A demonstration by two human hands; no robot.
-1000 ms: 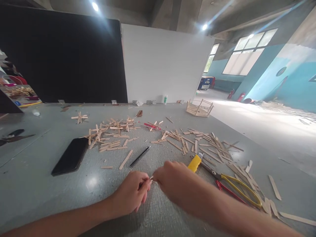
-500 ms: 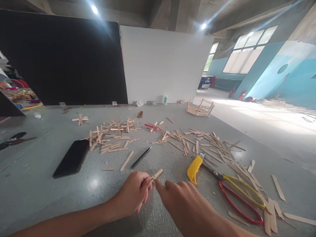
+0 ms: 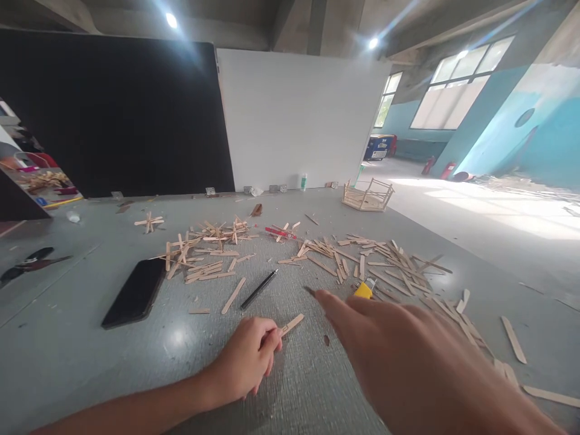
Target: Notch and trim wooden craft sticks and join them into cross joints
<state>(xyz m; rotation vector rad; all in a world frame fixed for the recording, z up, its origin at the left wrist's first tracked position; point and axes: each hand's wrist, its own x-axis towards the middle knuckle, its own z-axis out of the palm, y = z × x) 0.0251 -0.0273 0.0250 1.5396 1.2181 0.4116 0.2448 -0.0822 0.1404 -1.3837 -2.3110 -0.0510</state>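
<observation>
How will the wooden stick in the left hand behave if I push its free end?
The wooden stick is likely light, being thin. It should feel fairly stiff: its free part juts straight from the left hand. It might break at the dark mark, though whether that is a cut is unclear.

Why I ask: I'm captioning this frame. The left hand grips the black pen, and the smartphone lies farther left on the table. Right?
Not quite: in the head view the left hand grips a wooden craft stick; the black pen lies on the table.
</observation>
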